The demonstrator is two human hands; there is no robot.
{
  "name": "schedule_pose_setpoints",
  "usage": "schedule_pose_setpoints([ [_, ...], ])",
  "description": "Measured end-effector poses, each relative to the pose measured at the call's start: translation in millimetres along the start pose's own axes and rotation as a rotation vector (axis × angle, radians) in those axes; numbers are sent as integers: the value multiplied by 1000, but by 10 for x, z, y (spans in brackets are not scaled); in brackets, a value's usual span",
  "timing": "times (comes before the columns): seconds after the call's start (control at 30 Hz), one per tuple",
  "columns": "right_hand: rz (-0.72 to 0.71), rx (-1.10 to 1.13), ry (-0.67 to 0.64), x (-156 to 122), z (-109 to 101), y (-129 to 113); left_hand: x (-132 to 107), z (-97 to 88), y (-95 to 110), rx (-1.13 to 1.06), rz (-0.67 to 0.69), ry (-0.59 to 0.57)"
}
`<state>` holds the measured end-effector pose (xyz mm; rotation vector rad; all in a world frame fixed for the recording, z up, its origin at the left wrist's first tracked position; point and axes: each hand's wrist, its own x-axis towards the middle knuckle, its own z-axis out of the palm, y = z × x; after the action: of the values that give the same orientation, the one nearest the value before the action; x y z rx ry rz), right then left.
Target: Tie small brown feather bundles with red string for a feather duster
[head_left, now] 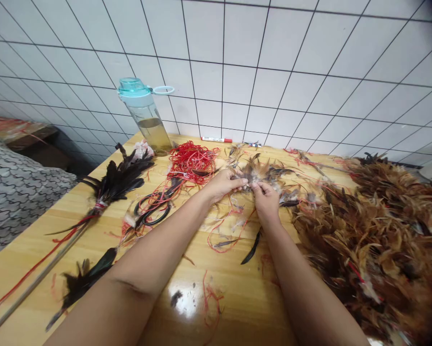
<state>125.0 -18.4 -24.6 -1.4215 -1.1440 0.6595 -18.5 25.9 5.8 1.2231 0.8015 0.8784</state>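
Note:
Over the middle of the table, my left hand (pixel 223 185) pinches the pale base of some small brown feathers (pixel 254 172) between thumb and fingers. Close beside it, my right hand (pixel 266 199) is closed in a pinch at the same feathers; its fingertips nearly meet the left thumb. What lies exactly between the fingertips is small and partly hidden. Left of my hands sits a tangle of red string (pixel 192 162), with black-handled scissors (pixel 153 209) in front of it under loose strands. A single black feather (pixel 251 249) lies below my right wrist.
A large heap of brown feathers (pixel 374 235) covers the right side. On the left lie a stick with black feathers (pixel 120 175) bound to it and a loose dark feather bunch (pixel 84 278). A water bottle (pixel 147 117) and a red-capped marker (pixel 216 140) are near the tiled wall (pixel 241 43).

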Motion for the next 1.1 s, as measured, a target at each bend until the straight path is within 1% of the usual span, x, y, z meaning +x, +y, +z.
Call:
schedule_pose_setpoints([
  [0.17,-54,-85,-33,-13,1,-31,-2,12,-4,120,13,53],
  [0.3,-77,-150,-80,-9,-1,-12,9,15,-16,199,26,32],
  [0.5,-89,-171,-155,-16,-12,-70,21,3,-43,224,94,38],
  [0.63,-69,-164,-158,-27,-13,-113,10,29,-55,193,125,6],
  [0.7,-55,-137,-158,-27,-11,-120,5,46,-45,161,136,15],
  [0.73,-43,-109,-159,-24,-11,-120,4,51,-35,160,151,38],
  [0.83,10,-4,-139,-9,-16,-102,8,32,7,215,218,164],
  [0.9,55,53,-93,5,-28,-81,12,-7,39,296,250,253],
  [0.97,87,96,-37,20,-45,-62,9,-53,70,383,270,304],
  [1.03,102,121,4,32,-61,-49,-5,-87,96,474,279,284],
  [1.1,106,124,30,43,-72,-43,-26,-97,109,575,275,188],
])
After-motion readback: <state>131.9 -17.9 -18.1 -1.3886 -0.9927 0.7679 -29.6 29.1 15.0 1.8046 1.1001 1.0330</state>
